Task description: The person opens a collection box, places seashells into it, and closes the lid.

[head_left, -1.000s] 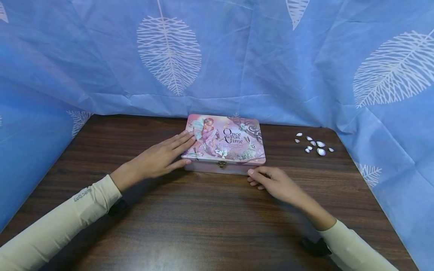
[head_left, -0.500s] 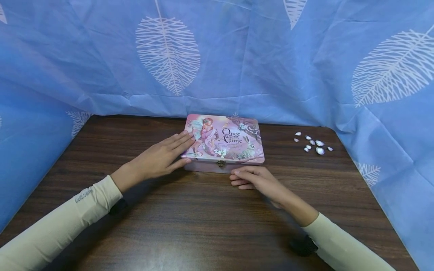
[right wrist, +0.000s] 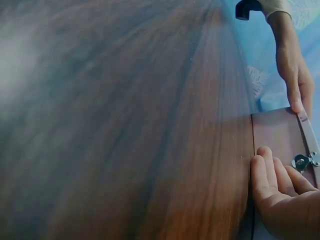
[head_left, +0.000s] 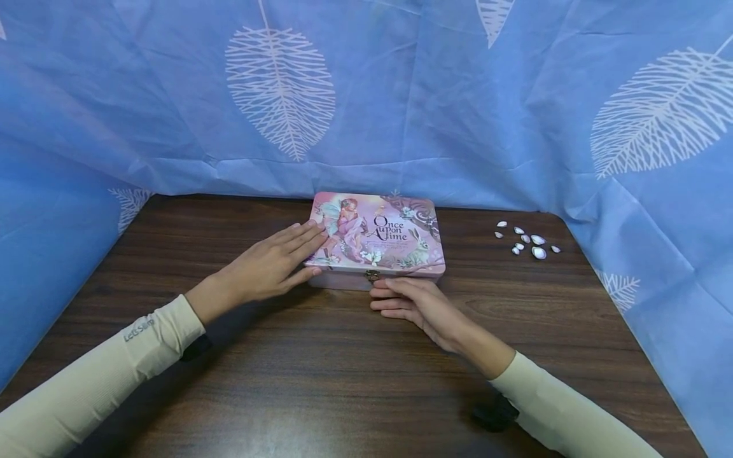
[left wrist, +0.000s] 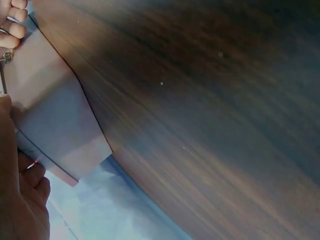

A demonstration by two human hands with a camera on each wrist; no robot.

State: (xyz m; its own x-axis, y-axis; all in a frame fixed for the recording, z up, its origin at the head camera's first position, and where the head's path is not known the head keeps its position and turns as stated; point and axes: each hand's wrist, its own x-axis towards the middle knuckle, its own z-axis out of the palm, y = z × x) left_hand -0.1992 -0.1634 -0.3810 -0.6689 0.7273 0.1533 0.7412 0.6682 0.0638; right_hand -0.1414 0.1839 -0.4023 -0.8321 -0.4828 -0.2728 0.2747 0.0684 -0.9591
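A pink tin box (head_left: 395,238) with "Once Upon a Time" and a winged figure on its lid lies closed at the back middle of the table. Straight fingers of my left hand (head_left: 269,261) rest on the lid's left side, its thumb along the front left edge. At the box's front, my right hand (head_left: 426,308) has its fingertips at the small metal clasp (head_left: 372,275). In the right wrist view, the clasp (right wrist: 301,162) shows just beyond those loosely extended fingers. The left wrist view shows the box's plain front wall (left wrist: 60,100) with the right fingertips (left wrist: 11,32) near the clasp.
Several small white, shell-like pieces (head_left: 538,252) lie scattered on the dark wood table (head_left: 321,381), right of the box. A blue cloth (head_left: 378,127) with white leaf prints hangs behind the table and along its sides.
My right hand has slid left along the box's front, from its right corner to the clasp. The left hand stays on the lid, and the box remains closed.
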